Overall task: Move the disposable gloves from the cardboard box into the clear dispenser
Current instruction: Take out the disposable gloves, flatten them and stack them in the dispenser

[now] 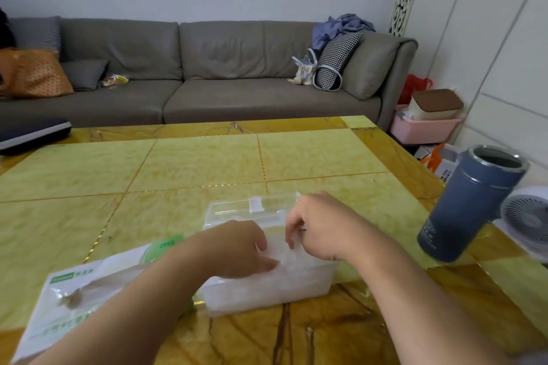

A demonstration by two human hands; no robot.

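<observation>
A long grey sofa [207, 68] fills the far wall, cushions and a heap of blue clothing piled at its right end. In front of it stretches my worktop [192, 163], a yellow-green marbled surface crossed by thin gold lines and edged in amber. A white and green cardboard box [89, 293] lies flat at the near left, partly under my left forearm, its torn opening facing up. Just right of it, touching or nearly so, sits the clear dispenser [267, 287], its transparent lid [252, 206] hinged back toward the sofa. The disposable gloves [284, 264] already lie inside it as a pale, filmy mass that fills the tub close to the rim. A dark blue tumbler [468, 204] stands open-topped at the right edge of the worktop, well apart from the dispenser, and a small white fan [526, 221] sits just beyond it. My left hand [237, 246] rests on the gloves with fingers stretched out fairly straight, pressing on the pile and gripping nothing. My right hand [320, 225] hovers over the far right part of the tub, fingers curled downward with the tips drawn together on a bit of the thin film.
</observation>
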